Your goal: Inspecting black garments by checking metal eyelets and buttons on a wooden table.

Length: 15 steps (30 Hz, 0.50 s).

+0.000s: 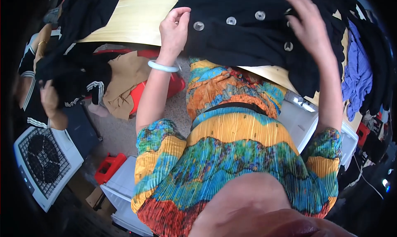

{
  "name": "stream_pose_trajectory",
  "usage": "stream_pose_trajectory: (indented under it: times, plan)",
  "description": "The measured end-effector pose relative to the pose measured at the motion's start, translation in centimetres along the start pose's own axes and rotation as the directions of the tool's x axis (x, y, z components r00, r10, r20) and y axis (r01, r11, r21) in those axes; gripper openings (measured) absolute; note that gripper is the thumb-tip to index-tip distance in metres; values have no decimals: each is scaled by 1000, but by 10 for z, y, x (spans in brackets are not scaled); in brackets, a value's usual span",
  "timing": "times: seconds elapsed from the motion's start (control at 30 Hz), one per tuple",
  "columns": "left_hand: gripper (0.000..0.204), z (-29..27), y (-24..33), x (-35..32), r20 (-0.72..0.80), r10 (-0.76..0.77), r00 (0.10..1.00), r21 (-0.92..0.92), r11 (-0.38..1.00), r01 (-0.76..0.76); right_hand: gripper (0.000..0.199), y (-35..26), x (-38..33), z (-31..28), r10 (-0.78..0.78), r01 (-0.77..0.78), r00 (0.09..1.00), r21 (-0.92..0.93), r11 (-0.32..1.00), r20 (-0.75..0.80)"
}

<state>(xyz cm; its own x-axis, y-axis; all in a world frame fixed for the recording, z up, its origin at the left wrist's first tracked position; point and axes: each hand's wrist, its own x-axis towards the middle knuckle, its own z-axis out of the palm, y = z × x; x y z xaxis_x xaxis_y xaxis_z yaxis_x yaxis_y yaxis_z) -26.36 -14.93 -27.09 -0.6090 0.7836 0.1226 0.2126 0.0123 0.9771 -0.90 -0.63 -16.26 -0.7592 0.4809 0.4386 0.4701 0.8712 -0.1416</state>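
A black garment (244, 42) with several large round grey buttons (231, 21) lies spread over the table before me. At its left edge is my left hand (173, 30), thumb and forefinger curled close together in a pinch; anything between the tips is too small to make out. Over the right part of the garment, my right hand (307, 27) is slightly blurred, its fingers stretched and apart, holding nothing visible. One button lies next to its thumb, and another button (288, 46) sits lower down on the cloth. A pale bangle (163, 66) circles my left wrist.
The pale yellow tabletop (136, 18) shows at the left. Purple cloth (355, 76) hangs at the right, beside dark clothes. A co-worker's hand (49, 98) holds dark cloth at the left, near a fan unit (45, 162). Plastic bins (124, 187) and a red stool (175, 86) stand below.
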Motion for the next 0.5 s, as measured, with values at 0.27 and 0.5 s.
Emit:
stream_pose_trajectory:
  times: [0.27, 0.5]
  plan:
    - [19, 40, -8, 46, 513, 198, 835, 267, 888, -375, 37, -67, -18, 96, 130, -224, 929, 246, 943, 346]
    - [38, 65, -11, 50, 663, 70, 745, 524, 667, -530, 19, -84, -40, 104, 194, -281, 937, 297, 913, 291]
